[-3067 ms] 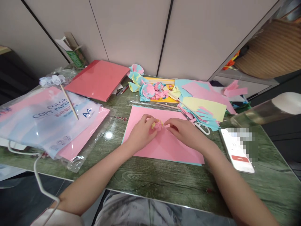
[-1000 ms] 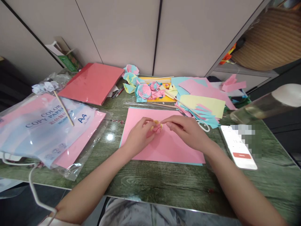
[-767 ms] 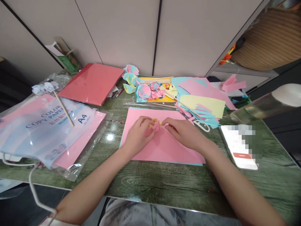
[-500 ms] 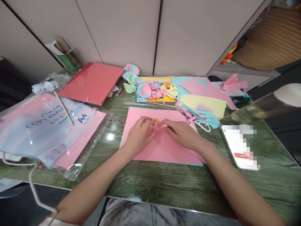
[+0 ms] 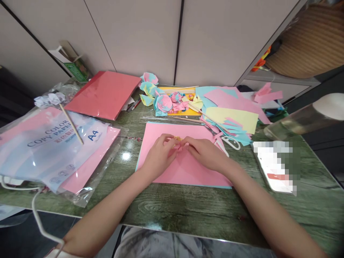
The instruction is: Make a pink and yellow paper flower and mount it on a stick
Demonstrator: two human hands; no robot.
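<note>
Between my two hands is a small paper flower [image 5: 177, 139], yellow at the top and pink below, partly covered by fingers. My left hand [image 5: 162, 154] is closed on its left side, fingers curled round it. From the right, my right hand [image 5: 204, 150] pinches its edge with thumb and fingertips. Both hands are over a stack of pink sheets [image 5: 185, 173], with a blue sheet showing at the edges. White-handled scissors [image 5: 231, 142] lie beyond my right hand, next to cut paper strips [image 5: 236, 132].
Crumpled paper flowers [image 5: 163, 104] and thin sticks lie at the back. Coloured sheets [image 5: 228, 98] are behind the scissors. A phone [image 5: 274, 168] and a clear bottle [image 5: 292, 123] stand or lie right. Left are a bagged paper pack [image 5: 61, 143] and a red folder [image 5: 104, 95].
My right hand has moved slightly left, closer to my left hand at the flower, uncovering more of the scissors' handle. The whole view has shifted a little.
</note>
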